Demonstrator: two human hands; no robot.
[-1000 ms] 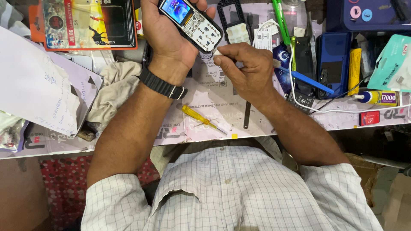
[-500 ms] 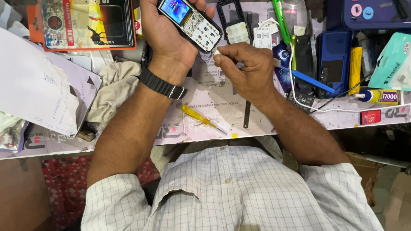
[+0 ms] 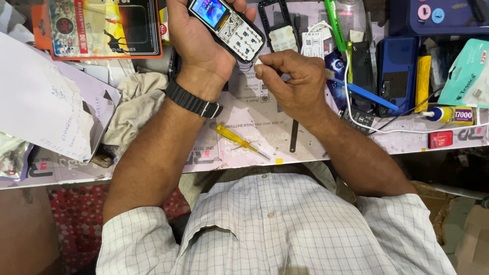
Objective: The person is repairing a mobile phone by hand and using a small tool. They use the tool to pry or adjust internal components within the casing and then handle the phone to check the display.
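The left hand (image 3: 201, 43) grips an opened keypad phone (image 3: 226, 28); the right hand (image 3: 290, 81) pinches a small white piece (image 3: 258, 61) against its edge.

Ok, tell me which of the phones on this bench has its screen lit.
The keypad phone in the left hand: its screen glows blue. The blue phone lying at the right shows a dark screen.

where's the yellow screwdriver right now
In the head view, the yellow screwdriver lies on the work mat near the bench's front edge, between the person's forearms, below the left hand.
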